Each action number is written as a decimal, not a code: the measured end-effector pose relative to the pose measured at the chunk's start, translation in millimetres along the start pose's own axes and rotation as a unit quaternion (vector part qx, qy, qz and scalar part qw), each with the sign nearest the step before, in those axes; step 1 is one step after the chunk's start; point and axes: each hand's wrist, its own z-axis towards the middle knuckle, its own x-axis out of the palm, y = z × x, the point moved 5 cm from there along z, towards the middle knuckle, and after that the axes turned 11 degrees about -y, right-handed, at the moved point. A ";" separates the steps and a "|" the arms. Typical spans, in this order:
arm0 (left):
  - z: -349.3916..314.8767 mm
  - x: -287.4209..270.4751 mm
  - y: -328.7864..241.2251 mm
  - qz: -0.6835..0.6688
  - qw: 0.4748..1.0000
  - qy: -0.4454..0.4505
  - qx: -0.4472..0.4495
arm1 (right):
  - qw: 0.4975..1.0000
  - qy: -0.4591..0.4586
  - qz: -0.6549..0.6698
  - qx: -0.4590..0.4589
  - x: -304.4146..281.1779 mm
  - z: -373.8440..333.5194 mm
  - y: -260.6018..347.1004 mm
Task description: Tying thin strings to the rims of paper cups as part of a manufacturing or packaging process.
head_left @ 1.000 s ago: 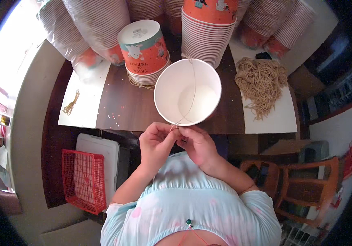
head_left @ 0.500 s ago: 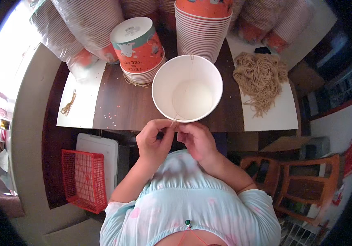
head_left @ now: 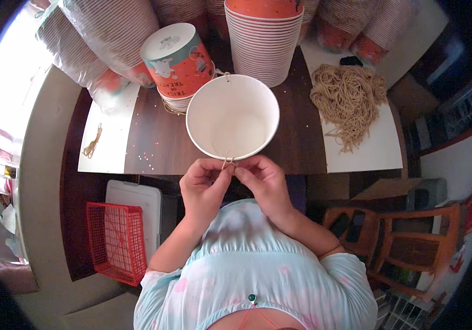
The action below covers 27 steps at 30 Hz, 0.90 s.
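Observation:
A white-lined paper bucket [head_left: 230,118] rests at the table's near edge, its open mouth tilted toward me. Twine [head_left: 228,160] passes through the near side of its rim. My left hand [head_left: 204,184] pinches the twine between thumb and fingers just below the rim. Close beside it, my right hand [head_left: 263,184] also has thumb and fingers closed on the twine, the fingertips of both hands almost touching. On the bucket's far rim, another bit of twine [head_left: 227,77] shows at a hole.
An upturned orange printed bucket stack [head_left: 178,63] stands behind to the left, a taller bucket stack [head_left: 263,47] behind. Wrapped stacks [head_left: 109,36] line the back. A heap of twine [head_left: 348,102] lies right, a small twine bundle [head_left: 93,142] left. Below are a red basket [head_left: 116,242] and wooden chair [head_left: 417,247].
The bucket has shifted to the left and slightly up. My right hand has drawn closer to the left, and both thumbs now meet at the twine.

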 end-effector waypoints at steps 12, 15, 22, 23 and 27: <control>2.3 -5.0 -1.9 0.026 0.999 0.015 -0.020 | 0.945 -0.007 0.209 0.250 6.7 -0.1 -17.3; -0.1 -3.9 -3.5 0.034 0.999 0.011 -0.017 | 0.925 0.008 0.249 0.288 6.1 -0.8 -23.4; -2.7 -5.7 -4.3 0.151 0.979 0.031 0.132 | 0.895 0.038 0.300 0.329 11.8 -3.8 -28.6; -3.0 -5.1 -4.4 0.151 0.979 0.031 0.132 | 0.900 0.033 0.294 0.321 12.2 -3.8 -26.9; -6.2 2.1 -15.2 0.173 0.964 0.040 0.198 | 0.921 0.013 0.256 0.293 12.9 -3.4 -24.7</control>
